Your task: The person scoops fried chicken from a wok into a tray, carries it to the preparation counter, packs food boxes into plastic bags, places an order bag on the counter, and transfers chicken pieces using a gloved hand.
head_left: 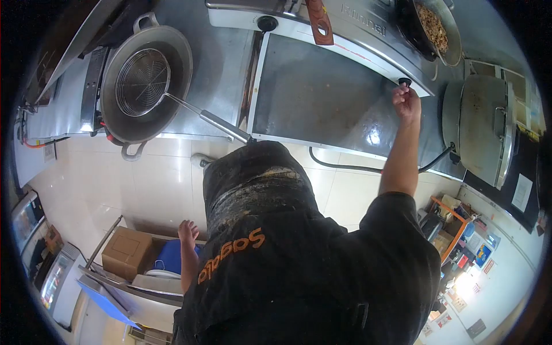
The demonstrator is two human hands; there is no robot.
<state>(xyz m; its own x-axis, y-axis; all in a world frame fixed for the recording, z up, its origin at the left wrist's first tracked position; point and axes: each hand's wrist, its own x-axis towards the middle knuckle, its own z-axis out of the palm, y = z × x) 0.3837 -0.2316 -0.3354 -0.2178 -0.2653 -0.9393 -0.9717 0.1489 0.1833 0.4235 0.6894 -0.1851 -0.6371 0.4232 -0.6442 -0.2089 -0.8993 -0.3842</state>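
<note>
My right hand (407, 103) reaches forward to the front of a silver gas stove (345, 20), its fingers closed round the black stove knob (405, 82) at the right end. A second black knob (267, 23) sits at the stove's left end. My left hand (188, 230) hangs low at my left side, away from the counter, fingers loosely apart with nothing in them. Left of the stove, a large wok (183, 75) holds a round wire strainer (144, 80), whose long metal handle (221, 123) sticks out over the counter edge towards me.
A pan of browned chopped food (432, 29) stands on the stove's right side. A brown handle (319, 29) juts over the stove front. Farther right is a big lidded metal pot (480, 123). A black hose (351, 167) runs below the counter. Behind my left is a cardboard box (127, 252).
</note>
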